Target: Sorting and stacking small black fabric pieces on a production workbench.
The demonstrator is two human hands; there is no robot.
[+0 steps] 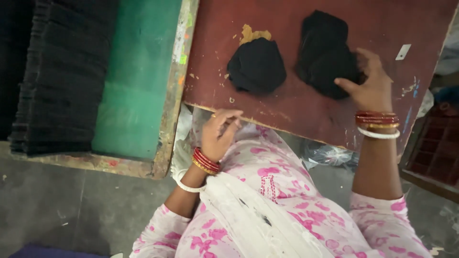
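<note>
Entry, as I read it from the head view.

1. Right hand (pixel 370 83): fingers spread and curled, resting against the near edge of the larger black cloth bundle (pixel 325 52); touching it, not yet closed around it, as far as I can tell.
2. Left hand (pixel 219 134): loosely curled, nothing in it, at the near edge of the tabletop (pixel 382 24), apart from both bundles.
3. Smaller black cloth bundle (pixel 256 65): beyond the left hand, just beside the larger one, lying free on the tabletop.
4. Stack of black cloth pieces (pixel 62 76): far to the left of the left hand, on a green board (pixel 134 81).

Progress, by my judgement: two bundles lie loose and crumpled, neither laid flat nor joined to the stack. I count most of the handling as left to do.
</note>
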